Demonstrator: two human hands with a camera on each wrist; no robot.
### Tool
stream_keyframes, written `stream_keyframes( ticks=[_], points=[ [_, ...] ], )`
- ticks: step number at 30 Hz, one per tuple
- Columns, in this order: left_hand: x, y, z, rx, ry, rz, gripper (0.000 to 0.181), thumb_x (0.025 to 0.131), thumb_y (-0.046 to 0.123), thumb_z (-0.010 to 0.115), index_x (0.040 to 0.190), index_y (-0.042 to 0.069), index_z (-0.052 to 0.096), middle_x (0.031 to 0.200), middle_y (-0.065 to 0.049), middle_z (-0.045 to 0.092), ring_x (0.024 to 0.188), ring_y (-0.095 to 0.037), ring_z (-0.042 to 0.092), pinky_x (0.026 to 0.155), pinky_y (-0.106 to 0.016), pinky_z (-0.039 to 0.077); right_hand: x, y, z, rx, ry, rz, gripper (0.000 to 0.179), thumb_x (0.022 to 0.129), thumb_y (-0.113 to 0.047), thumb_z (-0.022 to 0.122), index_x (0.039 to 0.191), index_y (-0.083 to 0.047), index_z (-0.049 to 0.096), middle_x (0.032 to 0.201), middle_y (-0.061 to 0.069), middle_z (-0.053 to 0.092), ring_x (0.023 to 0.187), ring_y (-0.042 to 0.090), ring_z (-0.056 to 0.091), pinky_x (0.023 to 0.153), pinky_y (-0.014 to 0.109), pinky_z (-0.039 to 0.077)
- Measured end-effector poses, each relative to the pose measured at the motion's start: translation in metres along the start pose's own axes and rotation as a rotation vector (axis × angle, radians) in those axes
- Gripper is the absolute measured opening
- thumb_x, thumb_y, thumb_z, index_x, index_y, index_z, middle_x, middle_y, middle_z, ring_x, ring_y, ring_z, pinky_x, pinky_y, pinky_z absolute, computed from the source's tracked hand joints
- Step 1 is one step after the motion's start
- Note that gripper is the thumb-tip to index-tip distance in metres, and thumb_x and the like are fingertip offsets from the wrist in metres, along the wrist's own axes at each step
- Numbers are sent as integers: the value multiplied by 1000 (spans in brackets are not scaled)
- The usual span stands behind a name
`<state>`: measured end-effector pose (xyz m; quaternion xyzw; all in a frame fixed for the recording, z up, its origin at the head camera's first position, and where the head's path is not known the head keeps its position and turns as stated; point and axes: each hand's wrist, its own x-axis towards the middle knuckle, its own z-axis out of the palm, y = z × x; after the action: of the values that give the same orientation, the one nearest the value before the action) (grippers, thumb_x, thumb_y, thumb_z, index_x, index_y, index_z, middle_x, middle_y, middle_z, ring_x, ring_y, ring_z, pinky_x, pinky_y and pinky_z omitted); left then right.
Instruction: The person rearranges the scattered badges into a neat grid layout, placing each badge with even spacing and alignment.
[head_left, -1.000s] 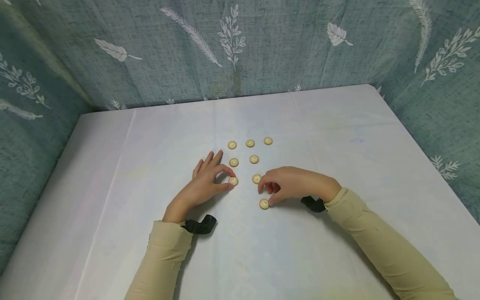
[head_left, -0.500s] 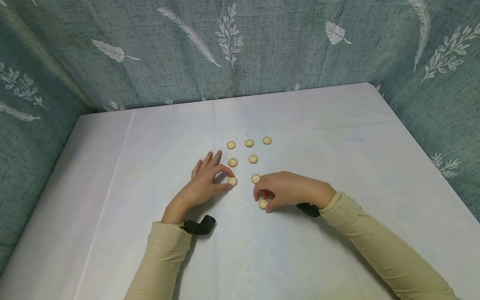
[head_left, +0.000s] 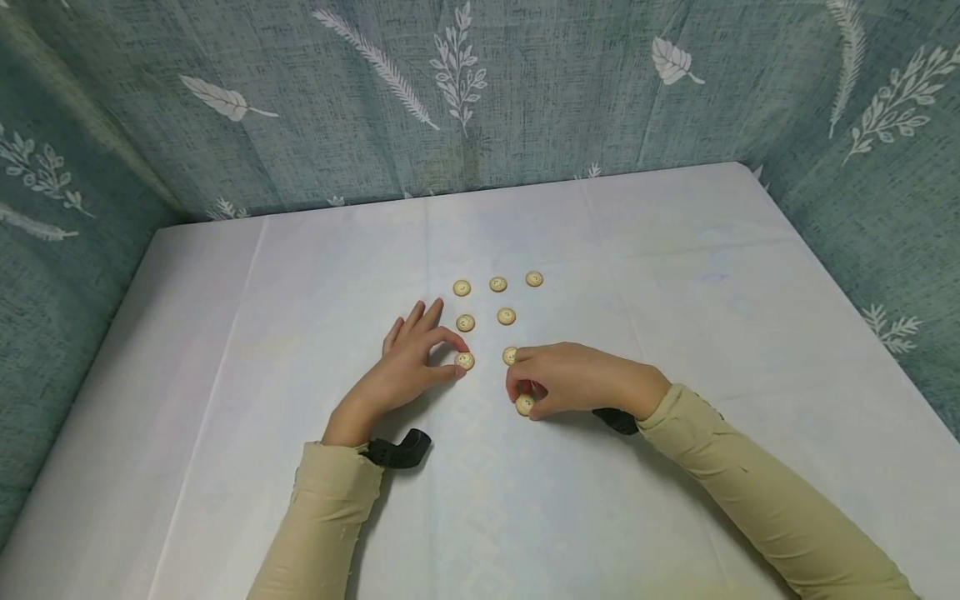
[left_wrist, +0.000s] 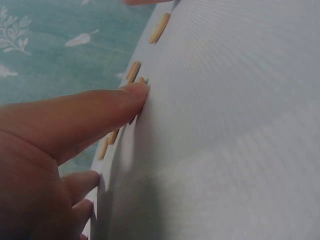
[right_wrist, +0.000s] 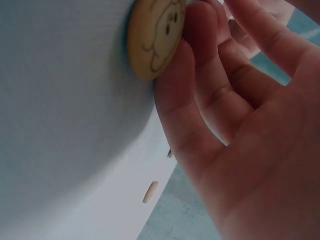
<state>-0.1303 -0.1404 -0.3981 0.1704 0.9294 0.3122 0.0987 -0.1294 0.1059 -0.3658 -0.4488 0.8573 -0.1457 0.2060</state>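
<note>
My left hand (head_left: 408, 358) pinches the edges of a round pale wooden disc (head_left: 464, 361) between thumb and index finger, its other fingers spread on the white table. In the left wrist view, a finger (left_wrist: 100, 110) hides most of that disc. Nearer the front, my right hand (head_left: 577, 377) has thumb and curled fingers around another wooden disc (head_left: 524, 405). Close up in the right wrist view, this disc (right_wrist: 155, 37) has a simple cartoon with two dark eyes, and fingertips at its edge. Just beyond, a third disc (head_left: 510, 356) is partly covered by the right hand.
Behind the hands lie two discs, a left one (head_left: 465, 322) and a right one (head_left: 506, 316). Farther back, three more form a row, with a middle disc (head_left: 498, 284). The white-covered table (head_left: 300, 275) ends at a green leaf-patterned curtain (head_left: 525, 100).
My right hand has shifted slightly left and toward me, bringing its fingers around the nearest disc. My left hand keeps its pinch on its disc.
</note>
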Motion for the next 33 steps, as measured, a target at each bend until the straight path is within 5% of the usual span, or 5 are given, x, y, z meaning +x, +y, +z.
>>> stream_keyframes(
  ticks=[33],
  points=[
    [-1, 3, 0, -12, 7, -4, 17, 78, 33, 67, 93, 29, 59, 148, -7, 11, 135, -23, -4, 103, -44, -6, 0, 4, 0, 104, -10, -34, 13, 82, -19, 60, 94, -26, 61, 72, -15, 53, 67, 2, 49, 64, 22, 42]
  ],
)
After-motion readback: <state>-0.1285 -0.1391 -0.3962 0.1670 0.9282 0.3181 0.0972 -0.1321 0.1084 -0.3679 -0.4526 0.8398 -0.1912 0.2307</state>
